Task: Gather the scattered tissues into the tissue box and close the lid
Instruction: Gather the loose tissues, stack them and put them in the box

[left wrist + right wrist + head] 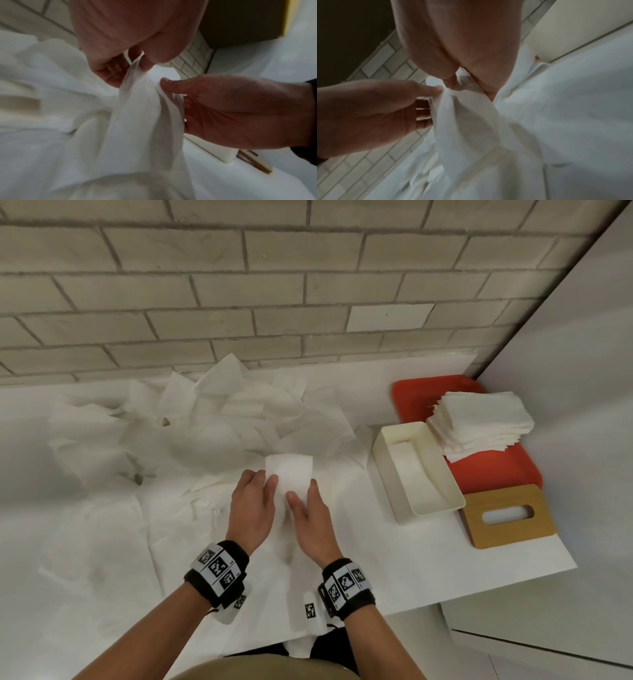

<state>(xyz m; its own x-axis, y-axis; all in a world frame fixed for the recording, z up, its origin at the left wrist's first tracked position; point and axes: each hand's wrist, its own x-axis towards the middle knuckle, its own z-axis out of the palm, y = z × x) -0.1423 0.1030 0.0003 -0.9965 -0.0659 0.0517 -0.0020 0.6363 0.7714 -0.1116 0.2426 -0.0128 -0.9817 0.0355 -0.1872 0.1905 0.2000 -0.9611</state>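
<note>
Both hands hold one white tissue (pixel 291 474) above the table's middle. My left hand (pixel 255 501) pinches its left edge between thumb and fingers (pixel 137 60). My right hand (pixel 310 508) pinches the right edge, thumb (pixel 452 81) on top. The tissue (pixel 142 108) hangs folded lengthwise between them. A heap of loose tissues (pixel 191 419) lies behind the hands, along the wall. The cream tissue box (pixel 416 470) stands open at the right. Its wooden lid (pixel 507 515) with a slot lies flat beside it. A stack of folded tissues (pixel 479 419) sits on a red tray (pixel 496 470).
A brick wall (pixel 239 285) closes the back. A white cabinet side (pixel 582 371) stands right of the tray. The white table (pixel 428 559) ends just right of the lid and at the front. More flat tissues (pixel 102 525) cover its left half.
</note>
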